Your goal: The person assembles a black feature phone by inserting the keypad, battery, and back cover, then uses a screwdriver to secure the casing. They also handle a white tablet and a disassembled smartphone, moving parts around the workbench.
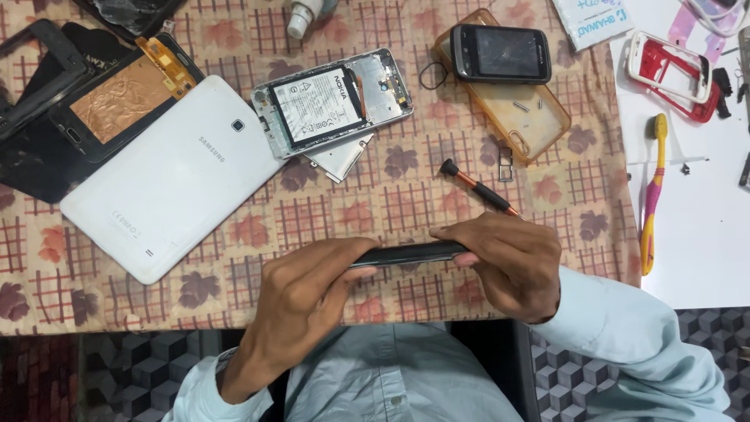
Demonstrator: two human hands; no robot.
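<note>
While held edge-on above the table's near edge, the dark phone spans both hands | left hand fingers clasp its left end | right hand grips its right end | screwdriver just beyond | white tablet far left on patterned tablecloth

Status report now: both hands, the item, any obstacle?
Left hand and right hand both grip dark phone, held edge-on above table. Screwdriver lies just behind. Nothing blocking.

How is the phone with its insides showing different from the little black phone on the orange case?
The opened phone lies bare on the tablecloth, back off, battery showing. The small black phone is closed, screen up, resting on the clear orange case. The opened phone looks bigger. No hand touches either.
</note>
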